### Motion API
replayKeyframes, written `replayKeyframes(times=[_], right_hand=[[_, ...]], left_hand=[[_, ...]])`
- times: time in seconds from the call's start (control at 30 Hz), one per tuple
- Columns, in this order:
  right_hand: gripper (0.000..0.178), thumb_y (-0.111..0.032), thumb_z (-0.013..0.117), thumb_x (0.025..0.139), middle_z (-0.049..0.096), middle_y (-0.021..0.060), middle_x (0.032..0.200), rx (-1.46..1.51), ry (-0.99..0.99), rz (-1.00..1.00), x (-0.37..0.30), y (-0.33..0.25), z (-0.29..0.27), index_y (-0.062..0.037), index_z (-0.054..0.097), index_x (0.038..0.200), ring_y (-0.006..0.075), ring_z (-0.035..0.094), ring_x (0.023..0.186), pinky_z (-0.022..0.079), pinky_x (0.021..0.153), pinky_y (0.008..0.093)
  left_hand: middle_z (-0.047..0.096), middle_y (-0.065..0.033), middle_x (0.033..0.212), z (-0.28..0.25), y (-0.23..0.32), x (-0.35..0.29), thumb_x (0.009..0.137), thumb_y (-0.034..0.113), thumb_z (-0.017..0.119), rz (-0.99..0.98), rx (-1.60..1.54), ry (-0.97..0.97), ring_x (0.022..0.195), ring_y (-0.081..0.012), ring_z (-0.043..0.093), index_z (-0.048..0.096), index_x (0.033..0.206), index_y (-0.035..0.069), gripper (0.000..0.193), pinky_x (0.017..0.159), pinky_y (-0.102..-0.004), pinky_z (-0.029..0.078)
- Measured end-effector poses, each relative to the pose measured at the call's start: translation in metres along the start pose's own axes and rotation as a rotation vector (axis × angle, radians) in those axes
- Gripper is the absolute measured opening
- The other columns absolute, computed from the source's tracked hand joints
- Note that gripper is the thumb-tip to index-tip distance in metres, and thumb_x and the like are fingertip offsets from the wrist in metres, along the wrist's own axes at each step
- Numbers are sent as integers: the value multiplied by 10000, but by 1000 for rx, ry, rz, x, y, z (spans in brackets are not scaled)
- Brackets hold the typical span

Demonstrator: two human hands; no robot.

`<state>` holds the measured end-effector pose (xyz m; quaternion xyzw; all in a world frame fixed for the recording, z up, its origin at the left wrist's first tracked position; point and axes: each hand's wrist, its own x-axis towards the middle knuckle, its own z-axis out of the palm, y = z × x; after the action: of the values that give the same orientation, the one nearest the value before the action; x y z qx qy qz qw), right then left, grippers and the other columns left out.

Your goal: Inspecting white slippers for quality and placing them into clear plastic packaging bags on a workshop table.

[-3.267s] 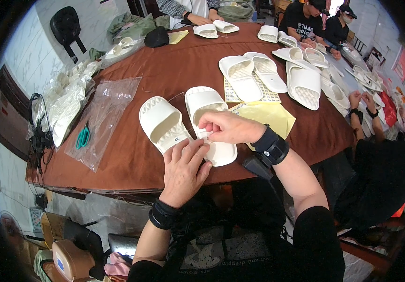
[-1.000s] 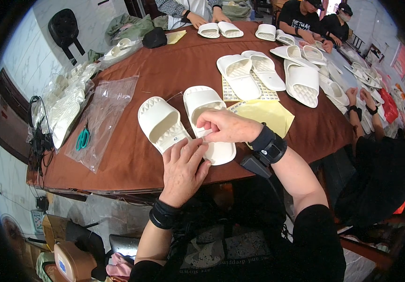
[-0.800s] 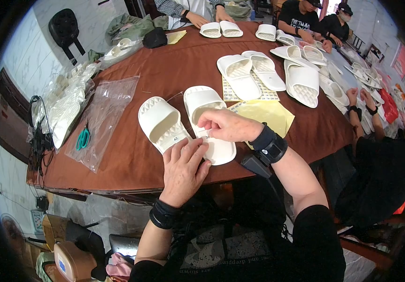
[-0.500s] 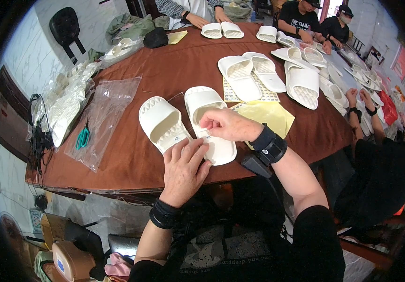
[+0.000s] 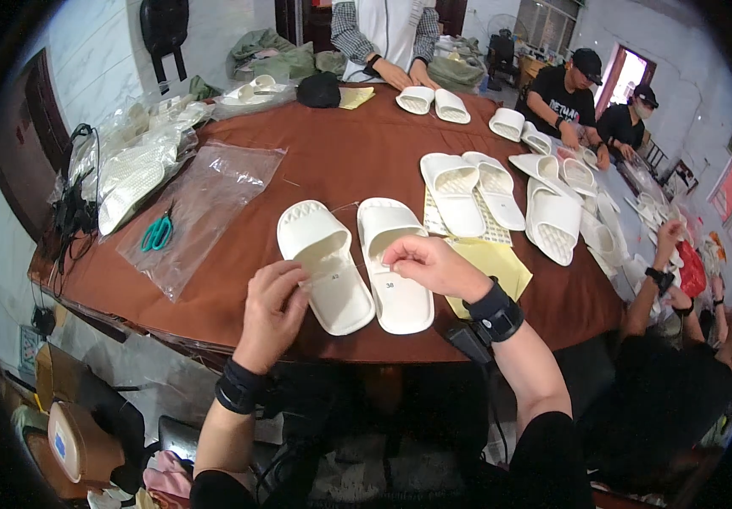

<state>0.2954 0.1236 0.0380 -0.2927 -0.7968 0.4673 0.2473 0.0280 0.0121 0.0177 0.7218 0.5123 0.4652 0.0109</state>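
Two white slide slippers lie side by side before me, the left slipper (image 5: 340,293) and the right slipper (image 5: 404,305), each with a small dark mark on its insole. At the left slipper's outer edge, my left hand (image 5: 272,310) has thumb and fingertips pinched together. My right hand (image 5: 434,267) is closed in a pinch over the right slipper's insole. A thin clear thread (image 5: 344,273) runs faintly between the two pinches, across the left slipper. Another fine strand (image 5: 346,206) shows between the slipper straps.
Teal scissors (image 5: 157,232) lie on a clear plastic bag (image 5: 213,199) to the left. Yellow paper (image 5: 493,267) and a sticker sheet (image 5: 497,231) lie right, under or beside another slipper pair (image 5: 459,204). More slippers (image 5: 552,225) pile beyond; other people work around the brown-covered table (image 5: 323,153).
My left hand has lifted off the left slipper's insole and moved left, its spread fingers now pinched. My right hand stays pinched over the right slipper. The view has shifted.
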Motion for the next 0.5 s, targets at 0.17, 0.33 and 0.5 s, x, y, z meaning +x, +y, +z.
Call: replayKeyframes(times=[0.17, 0.33, 0.5], right_hand=[[202, -11, 564, 910, 654, 39, 989, -32, 10, -31, -1, -22, 4, 13, 618, 1103, 89, 599, 901, 495, 809, 249], [260, -101, 536, 910, 658, 158, 985, -425, -2, -185, 5, -39, 3, -1, 596, 1143, 281, 655, 894, 522, 817, 379], [433, -238, 573, 884, 674, 225, 1017, -641, -118, -106, 25, -41, 2, -77, 560, 1286, 401, 642, 955, 496, 847, 480]], left_hand=[[651, -158, 1051, -9, -29, 1, 880, 19, 584, -227, -176, -15, 976, -292, 630, 655, 997, -32, 145, 878, -347, 488], [671, -145, 966, -6, -35, -3, 861, 37, 613, -136, -138, 0, 919, -315, 639, 676, 950, -4, 116, 831, -370, 481], [667, -151, 959, -6, -31, -3, 862, 30, 602, -143, -191, -38, 931, -310, 630, 665, 932, -11, 103, 858, -374, 471]])
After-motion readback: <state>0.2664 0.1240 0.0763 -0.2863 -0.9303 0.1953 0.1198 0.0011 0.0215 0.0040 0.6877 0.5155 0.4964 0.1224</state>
